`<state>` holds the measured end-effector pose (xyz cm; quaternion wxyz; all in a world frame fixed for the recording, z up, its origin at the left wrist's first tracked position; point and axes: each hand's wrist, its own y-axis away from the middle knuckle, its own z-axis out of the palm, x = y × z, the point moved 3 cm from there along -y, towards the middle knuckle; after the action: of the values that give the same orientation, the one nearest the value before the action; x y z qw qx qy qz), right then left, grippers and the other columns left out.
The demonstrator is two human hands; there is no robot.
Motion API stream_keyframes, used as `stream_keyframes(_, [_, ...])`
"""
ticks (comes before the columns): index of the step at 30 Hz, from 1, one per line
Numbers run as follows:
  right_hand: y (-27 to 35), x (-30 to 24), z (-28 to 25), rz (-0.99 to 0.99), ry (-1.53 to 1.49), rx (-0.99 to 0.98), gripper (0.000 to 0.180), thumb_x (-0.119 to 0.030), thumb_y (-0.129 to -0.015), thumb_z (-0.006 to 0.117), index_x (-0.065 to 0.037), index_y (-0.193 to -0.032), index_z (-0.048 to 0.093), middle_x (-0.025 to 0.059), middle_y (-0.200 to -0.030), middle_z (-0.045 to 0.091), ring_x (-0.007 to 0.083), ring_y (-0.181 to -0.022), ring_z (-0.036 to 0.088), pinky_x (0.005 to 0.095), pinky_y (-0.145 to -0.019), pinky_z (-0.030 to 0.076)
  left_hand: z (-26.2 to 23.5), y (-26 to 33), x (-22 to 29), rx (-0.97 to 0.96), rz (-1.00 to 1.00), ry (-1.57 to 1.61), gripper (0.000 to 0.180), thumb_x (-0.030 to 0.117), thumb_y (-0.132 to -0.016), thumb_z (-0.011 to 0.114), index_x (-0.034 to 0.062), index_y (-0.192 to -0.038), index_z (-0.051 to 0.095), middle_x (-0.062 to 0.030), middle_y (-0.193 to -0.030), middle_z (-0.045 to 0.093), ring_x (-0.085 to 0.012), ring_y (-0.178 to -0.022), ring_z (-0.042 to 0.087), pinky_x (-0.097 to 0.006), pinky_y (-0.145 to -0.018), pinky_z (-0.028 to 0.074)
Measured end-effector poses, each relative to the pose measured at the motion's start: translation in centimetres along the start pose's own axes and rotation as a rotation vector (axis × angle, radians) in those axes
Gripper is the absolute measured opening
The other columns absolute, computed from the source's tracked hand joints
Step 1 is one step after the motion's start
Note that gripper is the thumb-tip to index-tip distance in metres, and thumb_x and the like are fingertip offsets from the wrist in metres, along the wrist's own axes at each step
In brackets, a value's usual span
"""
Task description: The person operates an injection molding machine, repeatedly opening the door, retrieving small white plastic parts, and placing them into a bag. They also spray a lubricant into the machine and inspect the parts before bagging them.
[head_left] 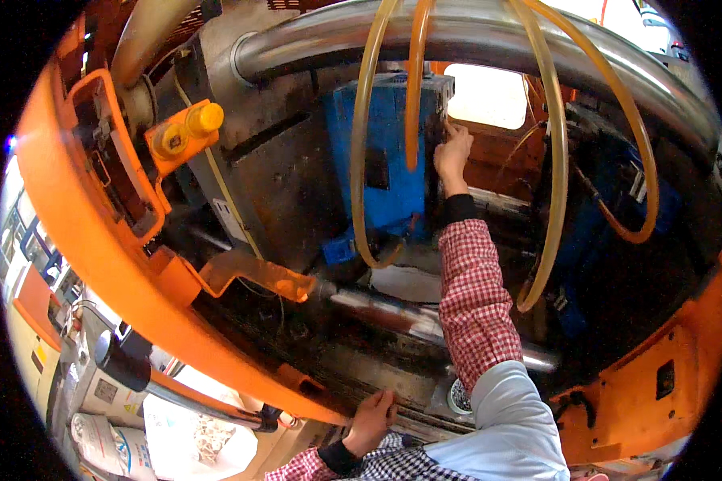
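My right hand [455,152] reaches far into the machine, at the right-hand face of a blue mould block [341,152]. Its fingers are bent against that face, and whatever they pinch is too small to make out. Near the front edge, beside the end of the orange frame [192,321], my left hand [371,421] is held low with its fingers curled. Its palm side is hidden, so I cannot see whether anything is in it. Yellowish hoses [557,160] hang in front of the blue block and to the right of my right arm.
A thick polished bar [473,28] crosses overhead, and a lower metal rod [377,309] runs beneath my right arm. Yellow knobs [204,118] sit on an orange bracket at left. A small cup [460,397] stands near my right elbow. Below left is a white bag [164,433] with pale pieces.
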<state>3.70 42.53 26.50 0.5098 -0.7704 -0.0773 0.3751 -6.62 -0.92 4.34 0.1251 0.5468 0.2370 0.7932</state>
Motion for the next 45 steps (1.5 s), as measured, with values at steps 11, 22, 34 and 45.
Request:
stream_keyframes(11, [17.6, -10.7, -17.0, -0.282, -0.587, -0.417, 0.009, -0.007, -0.080, 0.055, 0.000, -0.085, 0.059, 0.0195, -0.078, 0.057, 0.0380, -0.072, 0.054, 0.0432, -0.064, 0.045, -1.3, 0.5, 1.0, -0.165, 0.692, -0.648, 0.026, 0.017, -0.096, 0.043, -0.0023, -0.112, 0.051, -0.0109, -0.098, 0.062, -0.0119, -0.073, 0.051, -0.023, -0.067, 0.044])
stream_keyframes(22, [35.9, 2.9, -38.4, 0.299, 0.295, -0.635, 0.014, -0.007, -0.074, 0.063, -0.002, -0.087, 0.063, 0.0168, -0.086, 0.061, 0.0342, -0.076, 0.060, 0.0416, -0.064, 0.049, -1.1, -0.8, -3.7, -0.247, -0.042, 0.228, 0.019, 0.011, -0.093, 0.046, -0.0047, -0.097, 0.056, -0.0084, -0.086, 0.056, -0.0168, -0.074, 0.055, -0.029, -0.068, 0.047])
stream_keyframes(34, [38.7, 1.1, -37.8, 0.275, 0.243, -0.656, 0.009, -0.009, -0.076, 0.061, -0.003, -0.082, 0.062, 0.0143, -0.078, 0.058, 0.0337, -0.069, 0.059, 0.0420, -0.059, 0.048, 11.0, -7.9, -6.5, -0.559, 0.685, -0.690, 0.034, -0.018, -0.075, 0.034, -0.0091, -0.099, 0.056, -0.0173, -0.094, 0.063, -0.0252, -0.084, 0.065, -0.033, -0.071, 0.054])
stream_keyframes(45, [38.0, 1.5, -38.0, 0.192, 0.209, -0.700, 0.009, -0.007, -0.075, 0.060, -0.002, -0.082, 0.062, 0.0150, -0.080, 0.059, 0.0334, -0.070, 0.059, 0.0406, -0.061, 0.049, 13.0, -6.8, -6.6, -0.474, 1.091, -1.379, 0.027, -0.003, -0.075, 0.047, -0.0060, -0.102, 0.052, -0.0238, -0.106, 0.051, -0.0379, -0.095, 0.054, -0.041, -0.078, 0.048])
